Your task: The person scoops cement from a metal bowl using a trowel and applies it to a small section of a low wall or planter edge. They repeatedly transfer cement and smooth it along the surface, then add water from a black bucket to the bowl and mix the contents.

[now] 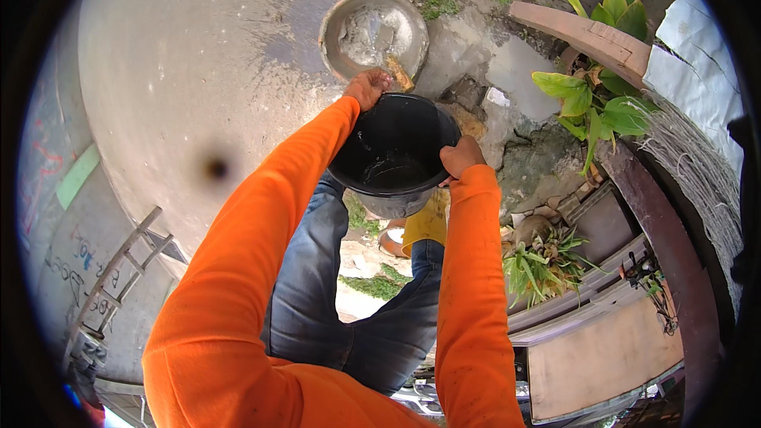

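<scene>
A black bucket hangs tilted in front of my legs, its mouth facing up toward me. Wet glints and thin pale streaks show on its dark inside. My left hand is closed at the far left part of the rim. On the right side of the rim, my right hand grips with its fingers wrapped round the edge. Just beyond the bucket, a round basin rests on the ground with wet grey material and pale lumps in it. A yellowish-brown piece, perhaps a handle, leans at its near edge beside my left hand.
Stones and a rock lie right of the bucket, near leafy plants and a curved brown beam. A potted plant stands lower right. A ladder leans at left. A yellow boot shows below the bucket.
</scene>
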Demonstrator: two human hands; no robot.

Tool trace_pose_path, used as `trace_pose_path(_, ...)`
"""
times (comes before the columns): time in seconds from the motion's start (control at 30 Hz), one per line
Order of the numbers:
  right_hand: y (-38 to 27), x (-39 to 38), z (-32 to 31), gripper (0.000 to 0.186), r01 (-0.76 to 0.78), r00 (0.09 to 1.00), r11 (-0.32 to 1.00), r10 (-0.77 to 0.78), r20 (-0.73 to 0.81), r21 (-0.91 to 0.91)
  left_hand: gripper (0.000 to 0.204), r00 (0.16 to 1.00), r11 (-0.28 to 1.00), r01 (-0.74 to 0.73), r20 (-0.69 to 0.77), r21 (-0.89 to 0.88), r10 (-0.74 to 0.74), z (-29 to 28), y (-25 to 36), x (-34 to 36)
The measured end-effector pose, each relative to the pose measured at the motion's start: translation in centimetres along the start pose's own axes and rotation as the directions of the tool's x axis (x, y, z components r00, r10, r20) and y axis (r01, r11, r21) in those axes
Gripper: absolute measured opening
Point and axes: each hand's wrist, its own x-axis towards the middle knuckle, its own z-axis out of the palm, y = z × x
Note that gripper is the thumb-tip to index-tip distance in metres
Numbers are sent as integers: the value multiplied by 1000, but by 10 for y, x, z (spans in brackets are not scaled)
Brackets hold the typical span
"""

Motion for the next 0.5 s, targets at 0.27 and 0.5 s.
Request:
trace_pose_path(0.27,181,-4,84,44,496,811,861,-416,-411,109,98,618,518,733,115,-441,-778,-6,52,-29)
trace_pose_path(0.5,297,-34,83,49,301,893,292,247,-376,908,112,655,368,586,155,-722,-739,32,36,-18)
